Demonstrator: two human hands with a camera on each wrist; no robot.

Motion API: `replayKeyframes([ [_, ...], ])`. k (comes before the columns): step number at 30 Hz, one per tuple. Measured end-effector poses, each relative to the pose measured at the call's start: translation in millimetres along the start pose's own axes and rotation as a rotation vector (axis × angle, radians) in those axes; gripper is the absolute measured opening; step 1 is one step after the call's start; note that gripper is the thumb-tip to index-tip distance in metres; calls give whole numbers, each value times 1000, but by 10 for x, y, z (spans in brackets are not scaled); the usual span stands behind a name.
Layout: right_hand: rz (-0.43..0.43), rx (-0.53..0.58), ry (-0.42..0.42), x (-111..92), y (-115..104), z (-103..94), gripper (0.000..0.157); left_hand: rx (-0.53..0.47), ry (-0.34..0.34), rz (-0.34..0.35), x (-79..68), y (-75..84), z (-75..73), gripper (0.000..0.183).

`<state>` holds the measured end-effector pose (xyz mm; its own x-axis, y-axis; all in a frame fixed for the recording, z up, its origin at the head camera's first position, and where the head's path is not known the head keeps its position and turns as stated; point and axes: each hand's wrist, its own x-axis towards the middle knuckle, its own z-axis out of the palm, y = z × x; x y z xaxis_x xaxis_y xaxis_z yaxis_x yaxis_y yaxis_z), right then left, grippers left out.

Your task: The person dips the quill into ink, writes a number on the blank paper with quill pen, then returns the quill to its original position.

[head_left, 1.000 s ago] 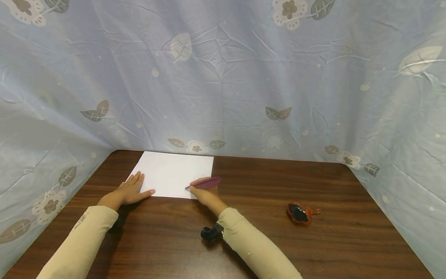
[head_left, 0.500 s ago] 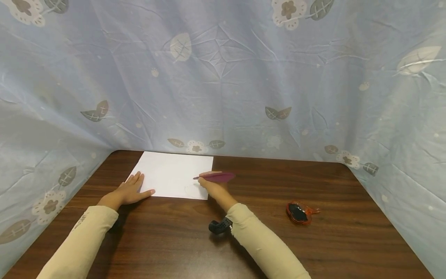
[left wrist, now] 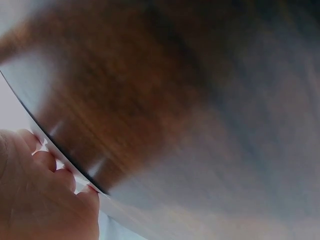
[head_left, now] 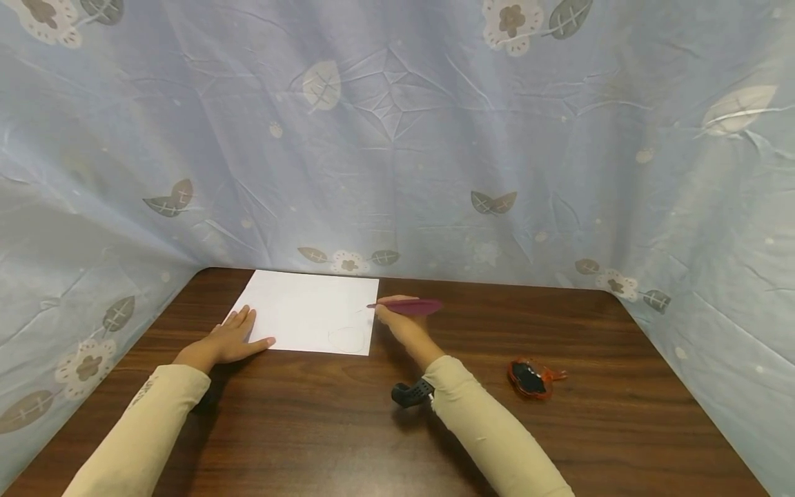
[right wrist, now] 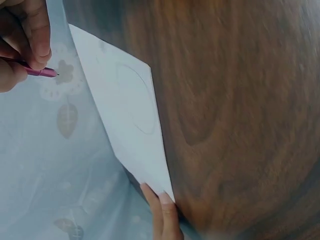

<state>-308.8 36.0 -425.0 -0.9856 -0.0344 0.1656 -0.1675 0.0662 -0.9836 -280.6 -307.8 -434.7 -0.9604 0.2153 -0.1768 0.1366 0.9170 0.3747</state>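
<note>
A white sheet of paper (head_left: 304, 304) lies near the back left of the table, with a faint curved line near its front right corner. My left hand (head_left: 228, 339) rests flat across its left edge, fingers spread and thumb along the front edge. My right hand (head_left: 406, 321) pinches a purple pen (head_left: 422, 306) with a broad, feather-like upper part. In the head view the pen's tip overlaps the paper's right edge. From the right wrist, the pen's pink barrel (right wrist: 42, 72) and dark point show between thumb and fingers, and the curved line appears on the sheet.
An orange-rimmed object (head_left: 531, 378) with a dark middle and a short stem lies on the brown wooden table (head_left: 298, 428) at the right. A pale blue curtain (head_left: 397, 138) with flowers and leaves hangs behind and along both sides.
My right hand has moved right and away from me with the pen, uncovering the curved line near the paper's corner. The left hand and the paper stay put.
</note>
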Motion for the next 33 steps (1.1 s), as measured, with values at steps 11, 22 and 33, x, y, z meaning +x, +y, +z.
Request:
replayKeyframes([
  [11,17,36,76,44,-35,-363,22,0,3,3,15,0,4,100],
  [22,84,6,141,36,-63,-714,21,17,10,7,-1,4,17,98],
  [33,89,30,109,-34,-99,-1128,28,4,22,18,13,-25,24,99],
])
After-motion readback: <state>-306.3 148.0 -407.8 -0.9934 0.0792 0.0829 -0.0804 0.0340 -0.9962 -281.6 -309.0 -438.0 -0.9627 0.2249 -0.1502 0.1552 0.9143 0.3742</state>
